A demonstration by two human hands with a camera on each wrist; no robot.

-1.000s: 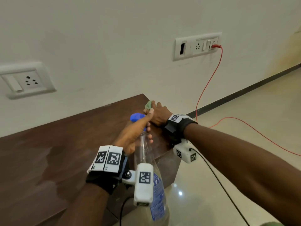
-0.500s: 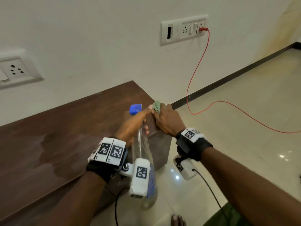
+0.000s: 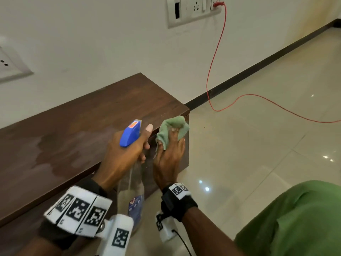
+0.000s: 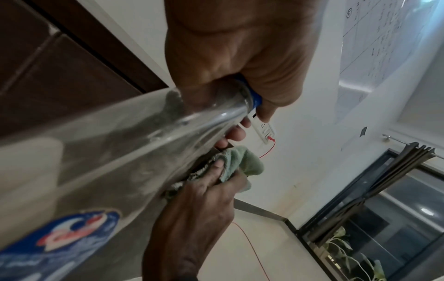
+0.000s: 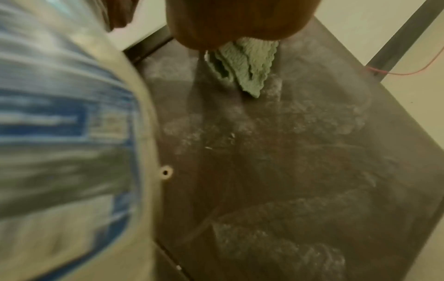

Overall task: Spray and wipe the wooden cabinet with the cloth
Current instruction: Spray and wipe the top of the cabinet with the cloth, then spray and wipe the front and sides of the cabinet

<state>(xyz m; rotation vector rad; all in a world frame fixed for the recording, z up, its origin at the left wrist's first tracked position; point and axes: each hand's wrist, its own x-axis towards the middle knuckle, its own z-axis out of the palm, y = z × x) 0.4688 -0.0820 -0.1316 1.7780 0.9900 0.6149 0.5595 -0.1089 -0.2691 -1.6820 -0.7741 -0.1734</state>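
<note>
The dark wooden cabinet (image 3: pixel 88 130) stands low against the wall, with a damp patch on its top. My left hand (image 3: pixel 127 152) grips the neck of a clear spray bottle (image 3: pixel 132 198) with a blue head (image 3: pixel 131 133), held beside the cabinet's front right corner. My right hand (image 3: pixel 170 154) presses a green cloth (image 3: pixel 172 129) against the cabinet's end face near its top edge, fingers curled into the cloth. In the right wrist view the cloth (image 5: pixel 245 62) hangs under my palm against the dusty, streaked side panel (image 5: pixel 300 152). In the left wrist view the bottle (image 4: pixel 120 152) fills the left side, with the cloth (image 4: pixel 240 163) beyond it.
A red cable (image 3: pixel 215 58) runs from the wall socket plate (image 3: pixel 195 10) down across the tiled floor (image 3: pixel 258 145) to the right. Another socket plate (image 3: pixel 11 65) sits on the wall at left. A green garment (image 3: pixel 295 222) shows at lower right.
My right hand has slid the cloth off the top's far corner, round to the end face. The view has dropped and closed in; my left hand keeps its grip on the bottle.
</note>
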